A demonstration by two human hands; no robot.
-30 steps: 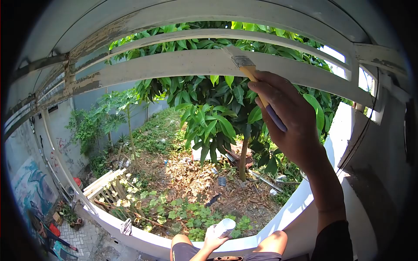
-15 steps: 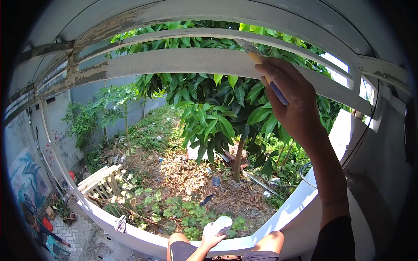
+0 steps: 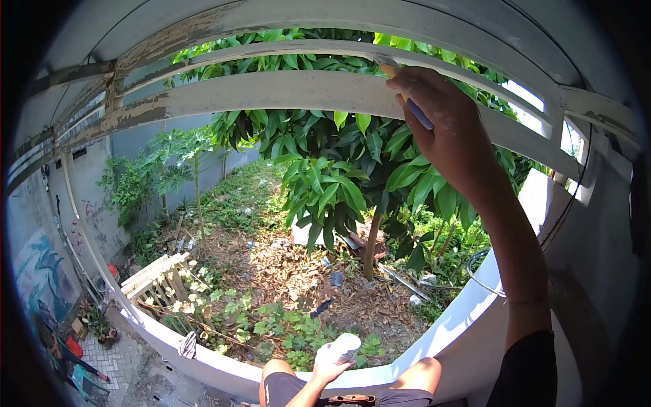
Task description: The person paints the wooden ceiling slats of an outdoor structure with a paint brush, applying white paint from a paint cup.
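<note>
My right hand [image 3: 444,119] is raised at the upper right, its fingers wrapped round a paintbrush [image 3: 419,114] with a yellow and blue handle. The bristles lie at the thin white rail [image 3: 305,47] of an overhead frame; whether they press on it is hard to tell. Just below runs a wide white board [image 3: 258,91], with peeling, bare patches toward its left end. Low in front of my body, my left hand [image 3: 327,367] grips a small white cup [image 3: 348,346], held slightly tilted. What is inside it cannot be made out.
Below the rails curves a low white wall [image 3: 230,370], with a crumpled cloth [image 3: 187,344] on it. Beyond are a leafy tree [image 3: 352,183], a wooden pallet [image 3: 163,285] and leaf litter. A dark cable [image 3: 566,203] hangs at the right.
My right hand has shifted slightly left and up with the paintbrush, along the thin rail. My left hand and the cup stay nearly where they were.
</note>
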